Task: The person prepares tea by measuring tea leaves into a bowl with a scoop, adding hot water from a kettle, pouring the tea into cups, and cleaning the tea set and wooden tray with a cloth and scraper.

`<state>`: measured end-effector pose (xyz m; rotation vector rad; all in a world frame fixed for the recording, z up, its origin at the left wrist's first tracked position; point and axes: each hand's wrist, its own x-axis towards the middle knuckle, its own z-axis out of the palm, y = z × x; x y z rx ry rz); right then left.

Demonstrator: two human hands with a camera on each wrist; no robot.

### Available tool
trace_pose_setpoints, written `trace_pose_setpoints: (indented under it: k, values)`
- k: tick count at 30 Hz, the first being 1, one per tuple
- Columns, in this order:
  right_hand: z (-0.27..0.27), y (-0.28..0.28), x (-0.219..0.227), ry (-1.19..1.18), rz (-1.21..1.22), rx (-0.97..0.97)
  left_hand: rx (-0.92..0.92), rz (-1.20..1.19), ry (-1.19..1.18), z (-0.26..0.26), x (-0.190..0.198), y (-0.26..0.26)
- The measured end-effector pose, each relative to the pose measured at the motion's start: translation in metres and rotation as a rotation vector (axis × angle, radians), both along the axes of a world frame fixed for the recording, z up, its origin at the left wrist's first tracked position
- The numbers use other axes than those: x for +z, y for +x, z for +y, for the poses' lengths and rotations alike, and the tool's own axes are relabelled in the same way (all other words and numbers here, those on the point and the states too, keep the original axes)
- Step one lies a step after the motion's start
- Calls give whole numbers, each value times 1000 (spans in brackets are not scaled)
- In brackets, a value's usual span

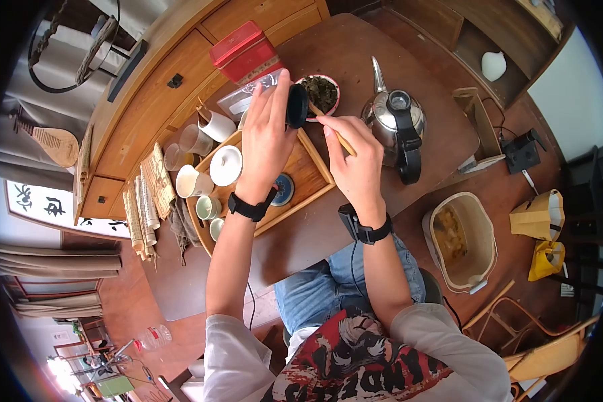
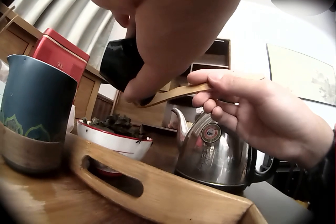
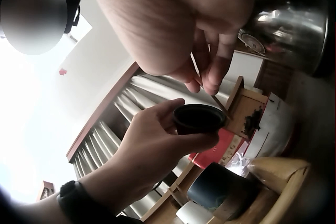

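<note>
My left hand (image 1: 268,134) grips a small dark cup (image 1: 297,107), tipped on its side with its mouth turned toward my right hand. Between the thumb and fingers of my right hand (image 1: 356,164) is a slender wooden tea scoop (image 2: 178,94). Its far end reaches the cup's mouth, where the left hand partly hides it in the left wrist view. Just beyond the cup is a white bowl (image 2: 121,146) with a red rim, heaped with dark tea leaves (image 1: 320,92). In the right wrist view the cup's interior looks dark.
A steel kettle (image 1: 395,120) stands right of the bowl; a red tin (image 1: 246,52) is behind. The wooden tray (image 1: 315,171) carries a white lid (image 1: 226,165), small cups and a blue pitcher (image 2: 39,108). A waste bucket (image 1: 462,268) stands at the right.
</note>
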<state>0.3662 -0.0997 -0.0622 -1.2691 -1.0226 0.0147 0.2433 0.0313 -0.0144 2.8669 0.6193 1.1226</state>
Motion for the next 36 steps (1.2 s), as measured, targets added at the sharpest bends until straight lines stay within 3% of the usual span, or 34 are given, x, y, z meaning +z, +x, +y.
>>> trace_pose_setpoints:
  k: [6,9,12,16,20,23,30,33,36]
  values:
    - [-4,2,6,18,52,-8,-16,104,23,-7,1,-8]
    - [-6,3,7,18,73,3,75,40,-52,-11,4,-14]
    - [-6,4,8,30,94,26,292,-119,-282,-24,8,-21]
    - [-7,4,8,0,132,56,392,-313,-499,-57,23,-33]
    - [-12,5,12,-66,129,79,437,-463,-616,-75,3,-45]
    - [-16,6,17,-92,126,106,320,-687,-688,-89,-18,-44]
    - [-33,3,33,-112,141,113,84,-968,-704,-119,-7,-40]
    - [-38,2,40,-87,141,130,-13,-985,-653,-120,-13,-44]
    - [-43,-2,47,-89,148,145,24,-1018,-730,-126,-10,-48]
